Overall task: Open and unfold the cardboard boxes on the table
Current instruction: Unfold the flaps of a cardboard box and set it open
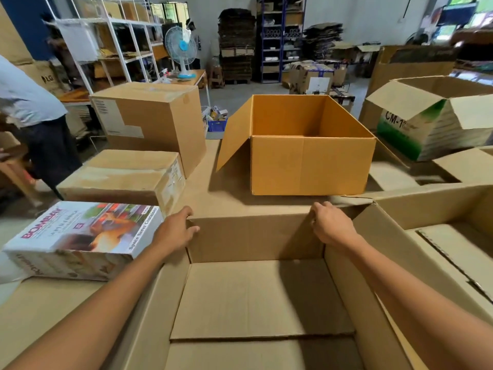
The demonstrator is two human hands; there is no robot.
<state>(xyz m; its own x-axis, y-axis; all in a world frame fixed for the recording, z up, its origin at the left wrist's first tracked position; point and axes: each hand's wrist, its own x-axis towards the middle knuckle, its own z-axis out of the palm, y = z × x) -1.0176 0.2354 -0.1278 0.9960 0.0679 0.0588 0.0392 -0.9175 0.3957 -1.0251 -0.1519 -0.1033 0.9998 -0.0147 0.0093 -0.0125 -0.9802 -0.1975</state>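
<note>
A large plain brown cardboard box (256,297) stands open right in front of me, its bottom flaps visible inside. My left hand (174,231) grips the far left corner of its rim. My right hand (330,227) grips the far right corner of the same rim. Beyond it an orange-brown box (306,166) stands open and empty, one flap hanging out to the left. Another open brown box (453,252) sits at my right, touching the one I hold.
A printed white "Bombay" carton (80,239) lies at the left. Two closed brown boxes (125,174) (152,121) stand behind it. A green-and-white open box (437,121) is at the far right. A person (32,116) stands at the left edge. Shelves and a fan (182,49) fill the background.
</note>
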